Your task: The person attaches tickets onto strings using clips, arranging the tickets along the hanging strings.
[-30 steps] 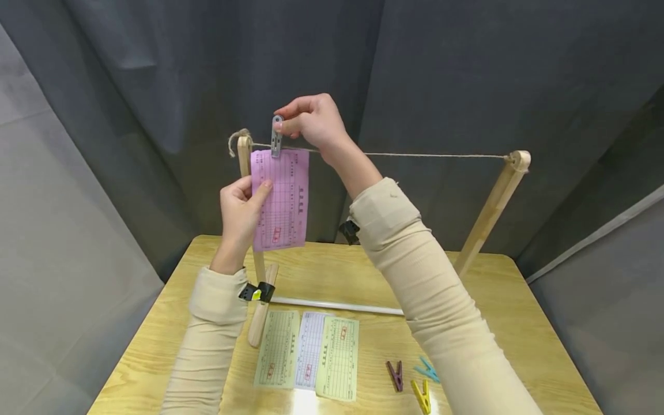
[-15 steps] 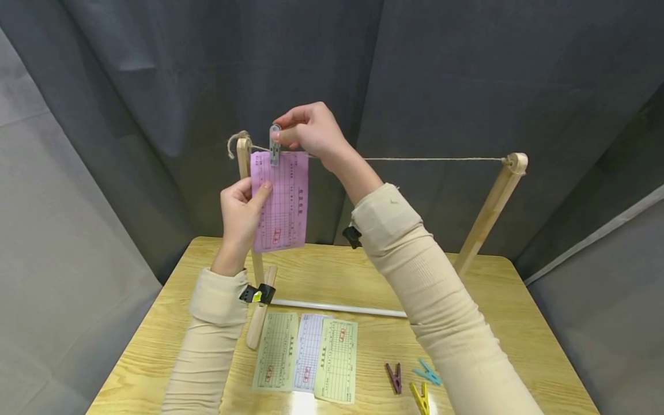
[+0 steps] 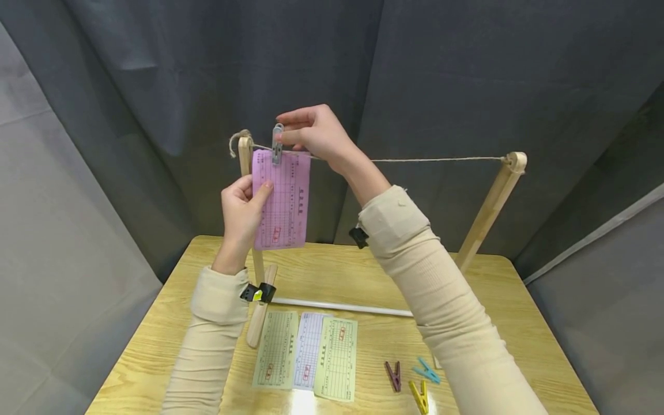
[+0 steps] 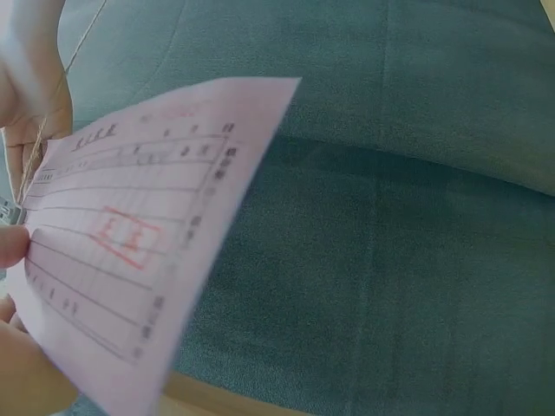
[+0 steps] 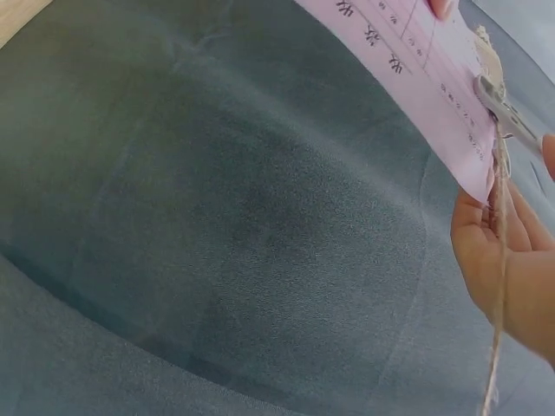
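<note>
In the head view my left hand (image 3: 241,204) pinches the left edge of a pink printed slip (image 3: 285,202), thumb in front. The slip hangs upright with its top edge at the twine (image 3: 436,159). A grey clothespin (image 3: 277,153) stands upright over that top edge, its lower end overlapping the paper. My right hand (image 3: 321,135) holds the clothespin's upper end between thumb and fingers. In the right wrist view the clothespin (image 5: 512,117) sits at the slip's edge beside the twine (image 5: 500,286). The left wrist view shows the slip (image 4: 156,199) with a red stamp.
The twine runs between a left wooden post (image 3: 244,155) and a right wooden post (image 3: 487,213). A white rod (image 3: 337,306) lies low between them. Two green slips (image 3: 336,360) flank a pale slip (image 3: 309,351) on the table. Purple (image 3: 393,377), blue (image 3: 427,370) and yellow (image 3: 419,397) clothespins lie at right.
My right hand and the grey clothespin have come down slightly, so the clothespin overlaps more of the slip's top. The left hand keeps its hold, almost still.
</note>
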`<action>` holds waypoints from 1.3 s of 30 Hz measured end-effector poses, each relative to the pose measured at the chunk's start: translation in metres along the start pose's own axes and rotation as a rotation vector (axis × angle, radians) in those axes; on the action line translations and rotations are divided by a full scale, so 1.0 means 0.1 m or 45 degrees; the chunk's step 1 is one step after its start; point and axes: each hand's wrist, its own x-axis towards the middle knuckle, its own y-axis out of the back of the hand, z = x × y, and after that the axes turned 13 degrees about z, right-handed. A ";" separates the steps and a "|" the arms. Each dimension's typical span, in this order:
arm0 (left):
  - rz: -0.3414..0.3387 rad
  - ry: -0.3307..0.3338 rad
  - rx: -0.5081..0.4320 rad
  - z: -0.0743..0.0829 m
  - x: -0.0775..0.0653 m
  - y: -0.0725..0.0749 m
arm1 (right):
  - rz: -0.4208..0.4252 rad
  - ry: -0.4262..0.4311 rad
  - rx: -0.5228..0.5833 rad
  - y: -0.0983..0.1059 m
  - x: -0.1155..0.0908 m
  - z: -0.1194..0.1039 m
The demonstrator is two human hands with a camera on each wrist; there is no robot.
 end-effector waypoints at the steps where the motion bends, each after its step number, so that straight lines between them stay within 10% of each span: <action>1: 0.002 0.005 0.006 0.00 0.00 0.00 | 0.002 -0.003 -0.001 0.00 0.00 0.00; 13: -0.005 -0.053 0.292 -0.03 -0.10 0.10 | 0.096 0.097 0.115 0.10 -0.09 -0.01; 26: -0.211 -0.192 0.667 -0.17 -0.27 0.33 | 0.084 0.117 0.305 0.21 -0.37 0.05; 39: -0.390 -0.001 0.784 -0.51 -0.46 0.53 | -0.017 0.150 0.417 0.24 -0.90 0.41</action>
